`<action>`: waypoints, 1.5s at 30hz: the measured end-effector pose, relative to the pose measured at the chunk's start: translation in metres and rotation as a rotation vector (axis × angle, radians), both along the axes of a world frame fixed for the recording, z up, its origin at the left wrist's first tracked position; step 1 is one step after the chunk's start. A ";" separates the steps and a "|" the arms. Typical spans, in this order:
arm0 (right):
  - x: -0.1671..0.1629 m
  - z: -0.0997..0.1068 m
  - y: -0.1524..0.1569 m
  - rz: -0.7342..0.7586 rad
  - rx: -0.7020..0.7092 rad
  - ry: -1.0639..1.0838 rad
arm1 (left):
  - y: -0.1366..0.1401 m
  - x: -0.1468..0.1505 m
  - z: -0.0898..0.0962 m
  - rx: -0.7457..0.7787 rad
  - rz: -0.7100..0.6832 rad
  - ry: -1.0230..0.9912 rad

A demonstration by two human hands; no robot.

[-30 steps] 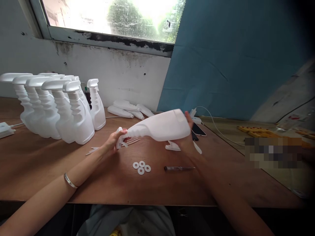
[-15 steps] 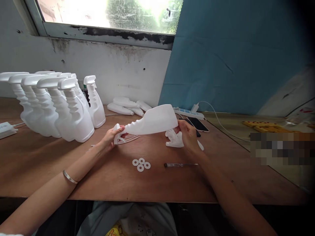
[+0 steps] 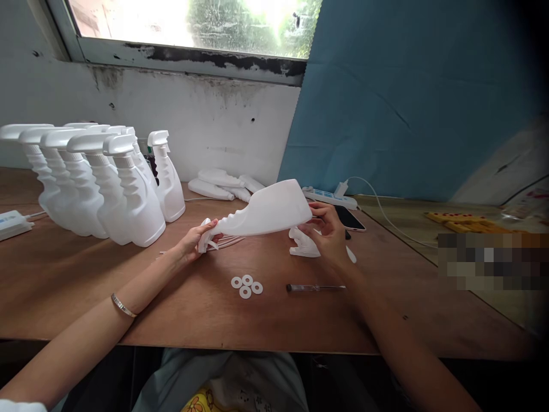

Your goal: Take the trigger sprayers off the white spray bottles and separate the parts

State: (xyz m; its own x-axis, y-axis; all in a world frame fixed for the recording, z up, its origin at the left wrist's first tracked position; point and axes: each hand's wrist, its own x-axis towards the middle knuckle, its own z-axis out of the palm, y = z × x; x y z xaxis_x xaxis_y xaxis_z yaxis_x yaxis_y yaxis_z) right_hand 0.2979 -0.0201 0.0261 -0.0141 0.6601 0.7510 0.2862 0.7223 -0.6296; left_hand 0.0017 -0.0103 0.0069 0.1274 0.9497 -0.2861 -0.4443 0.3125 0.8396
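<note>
- The person's left hand [image 3: 195, 237] is clasped round the sprayer head [image 3: 206, 236] of a white spray bottle [image 3: 270, 209], its grip closed there at the neck end.
- The spray bottle is held in the air above the middle of the desk [image 3: 193, 312], lying nearly sideways, its ribbed neck to the left and its broad base to the right, a little higher.
- The right hand [image 3: 329, 233] is at that base, fingers bent about the lower corner; whether its grip is tight on the bottle cannot be told.
- Below and beyond the left hand lie some thin white sticks [image 3: 234, 241].
- Four white washers [image 3: 245, 292] lie in a small cluster on the desk, in front of the bottle.
- A screwdriver [image 3: 315, 288] lies to the right of the washers, its shaft pointing right.
- Close to the right hand is a white plastic part [image 3: 303, 245], partly hidden by it; a phone [image 3: 351, 218] lies just behind.
- On the left stands a close group of white spray bottles [image 3: 143, 214], upright.
- Against the wall, several white bottles [image 3: 210, 189] lie in a heap.
</note>
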 end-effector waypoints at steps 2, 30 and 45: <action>-0.001 0.002 -0.002 0.006 0.029 0.016 | 0.000 0.000 0.000 0.002 0.010 0.004; -0.004 0.010 -0.013 0.158 -0.065 -0.024 | -0.009 0.003 0.008 0.088 -0.031 0.081; 0.002 0.003 -0.007 -0.137 -0.016 -0.098 | -0.011 0.001 0.004 0.247 -0.048 0.209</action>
